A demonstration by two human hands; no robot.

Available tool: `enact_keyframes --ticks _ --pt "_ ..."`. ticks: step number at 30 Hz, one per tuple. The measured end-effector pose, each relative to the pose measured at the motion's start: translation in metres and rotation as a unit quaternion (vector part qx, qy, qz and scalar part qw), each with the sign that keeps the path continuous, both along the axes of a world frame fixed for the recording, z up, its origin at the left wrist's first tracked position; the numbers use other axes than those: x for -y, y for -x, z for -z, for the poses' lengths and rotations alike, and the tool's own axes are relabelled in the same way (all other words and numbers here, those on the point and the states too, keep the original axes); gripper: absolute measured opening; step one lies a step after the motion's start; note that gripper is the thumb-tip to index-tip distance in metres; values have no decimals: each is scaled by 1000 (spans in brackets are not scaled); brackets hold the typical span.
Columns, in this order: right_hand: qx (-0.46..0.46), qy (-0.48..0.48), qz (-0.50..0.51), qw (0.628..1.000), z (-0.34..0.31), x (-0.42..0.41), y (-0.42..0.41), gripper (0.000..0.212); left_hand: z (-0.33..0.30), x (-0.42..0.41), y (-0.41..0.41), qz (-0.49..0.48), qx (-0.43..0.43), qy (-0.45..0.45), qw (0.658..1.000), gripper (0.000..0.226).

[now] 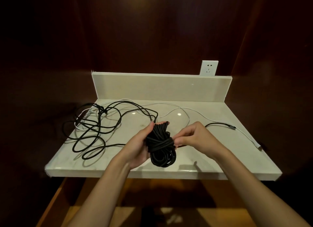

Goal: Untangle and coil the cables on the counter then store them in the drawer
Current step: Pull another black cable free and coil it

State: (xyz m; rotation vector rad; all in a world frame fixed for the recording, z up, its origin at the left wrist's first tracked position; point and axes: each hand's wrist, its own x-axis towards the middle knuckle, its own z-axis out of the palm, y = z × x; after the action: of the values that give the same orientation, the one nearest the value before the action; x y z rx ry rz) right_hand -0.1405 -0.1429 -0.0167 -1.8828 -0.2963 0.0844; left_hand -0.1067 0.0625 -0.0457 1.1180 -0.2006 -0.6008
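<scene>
A coiled black cable bundle (160, 145) hangs above the front of the pale counter (211, 155). My left hand (140, 145) grips the bundle from the left, thumb up near its top. My right hand (191, 137) pinches a black strand wrapped across the bundle's middle. Loose loops of black cable (91, 130) lie tangled on the counter's left side, some hanging over the edge. A thin white cable (184, 110) runs across the back of the counter and ends in a plug (260, 148) at the right edge. A short black cable end (220, 124) lies to the right of my hands.
A raised backsplash (160, 87) closes the counter's rear. A white wall socket (208, 68) sits above it at the right. Dark wood panels surround the niche. Below the counter's front edge is a wooden surface (211, 215) with small pale items, unclear.
</scene>
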Motion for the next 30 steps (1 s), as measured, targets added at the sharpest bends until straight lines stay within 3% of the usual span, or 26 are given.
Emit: enact_keyframes --ticks 2,7,9,12,15,19,23,30 --pt "6 -9 35 999 5 -7 0 19 0 3 0 -12 -32 43 998 55" --pt "-38 -57 129 989 23 -19 0 33 4 12 1 -84 -72 100 989 56" --pt "-66 -78 115 988 31 -25 2 52 6 15 4 -102 -76 111 986 58" --pt "-107 -132 69 983 34 -32 6 51 9 21 9 -117 -74 122 983 62" --pt "-121 -176 46 976 43 -33 8 69 12 23 10 -136 -49 93 985 55" --pt "-112 -184 89 972 40 -38 19 36 18 22 11 -165 32 -4 986 53" --pt "13 -91 198 976 43 -43 23 9 26 20 15 -188 82 -105 973 47" --pt "40 121 254 959 46 -44 32 39 25 20 27 -113 66 -159 979 33"
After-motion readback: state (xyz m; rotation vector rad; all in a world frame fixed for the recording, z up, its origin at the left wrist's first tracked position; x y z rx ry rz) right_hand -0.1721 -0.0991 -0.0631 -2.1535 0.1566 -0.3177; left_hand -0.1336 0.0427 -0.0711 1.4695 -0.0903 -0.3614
